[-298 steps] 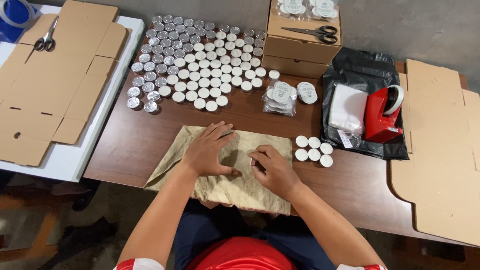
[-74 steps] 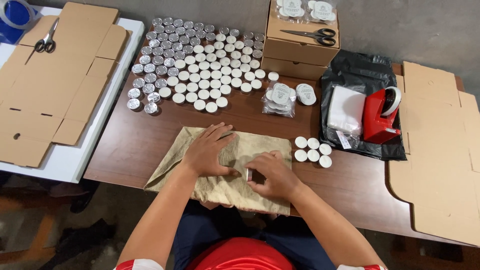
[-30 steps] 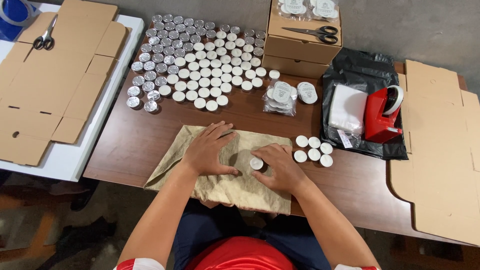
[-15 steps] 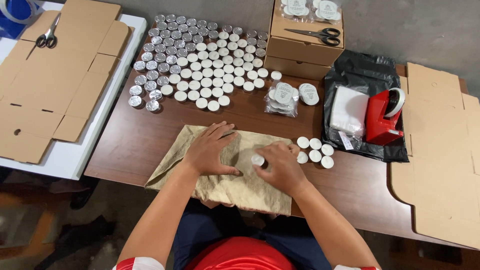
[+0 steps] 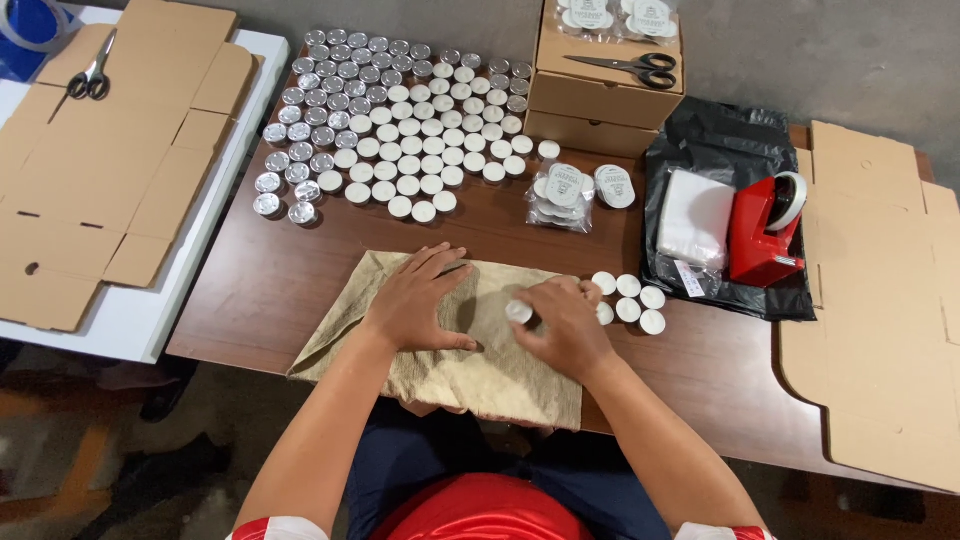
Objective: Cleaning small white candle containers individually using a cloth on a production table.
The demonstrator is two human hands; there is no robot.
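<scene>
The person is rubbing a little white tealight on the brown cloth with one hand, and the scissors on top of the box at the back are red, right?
Almost. The head view shows the right hand holding a small white tealight on the brown cloth, with the left hand flat beside it. But the scissors on the cardboard box have black handles, not red. The red thing is the tape dispenser.

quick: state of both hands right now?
Left hand: open, flat on the tan cloth, holding nothing.
Right hand: closed on a small white round tin, held against the cloth.
</scene>
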